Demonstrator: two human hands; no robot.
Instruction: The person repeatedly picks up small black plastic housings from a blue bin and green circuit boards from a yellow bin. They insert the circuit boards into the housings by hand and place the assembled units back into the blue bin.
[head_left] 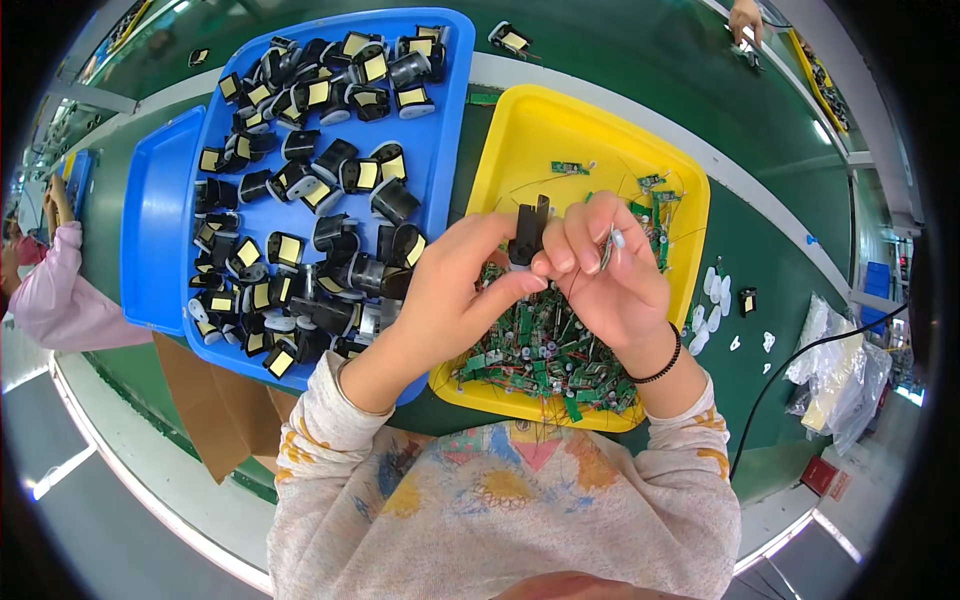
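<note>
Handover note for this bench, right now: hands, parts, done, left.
Left hand: pinching a black housing over the yellow tray.
Right hand: fingers on the same housing, also holding a small wired part; I can't tell if it is fitted yet.
Yellow tray: heap of green circuit boards.
Blue tray: many black housings; done or not, unclear.
White pieces lie right of the yellow tray.

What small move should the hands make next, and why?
Probably bring the small part in the right hand over to the black housing and seat it. Both hands hold the housing above the yellow tray of circuit boards, and the right fingers also pinch a small pale part beside it.
</note>
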